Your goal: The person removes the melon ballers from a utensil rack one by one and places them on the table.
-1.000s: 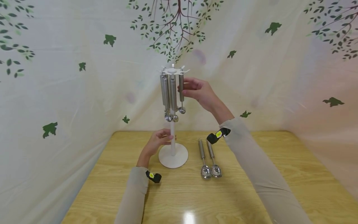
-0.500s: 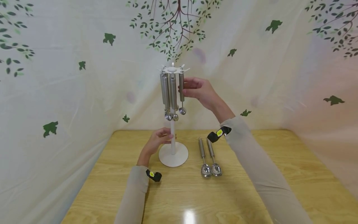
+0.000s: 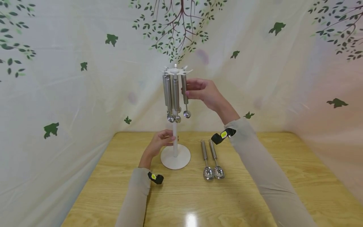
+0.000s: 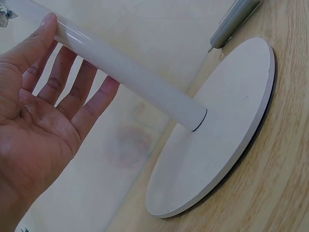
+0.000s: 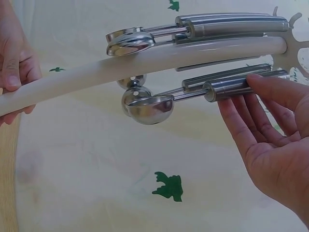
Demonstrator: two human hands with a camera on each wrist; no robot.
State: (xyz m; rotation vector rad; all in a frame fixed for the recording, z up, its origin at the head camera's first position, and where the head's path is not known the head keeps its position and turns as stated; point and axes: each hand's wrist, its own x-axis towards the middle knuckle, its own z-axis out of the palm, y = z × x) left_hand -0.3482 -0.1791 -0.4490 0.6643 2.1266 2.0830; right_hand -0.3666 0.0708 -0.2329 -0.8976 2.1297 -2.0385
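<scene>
A white rotating stand rises from its round base, with several metal scoops hanging from the hooked top. My left hand holds its pole, the thumb on one side and the fingers behind. Up at the right side of the rack, my right hand pinches the handle of a round-bowled scoop between thumb and fingers. That scoop tilts a little, its bowl out to the right, while its handle end stays close under a hook. The other hanging scoops are upright.
Two larger scoops with oval bowls, a left one and a right one, lie side by side on the wooden table, right of the base. Behind hangs a pale cloth printed with leaves and branches.
My right hand has shifted slightly to the right, and the bowl of the scoop it pinches has swung right, away from the pole. My left hand stays on the pole.
</scene>
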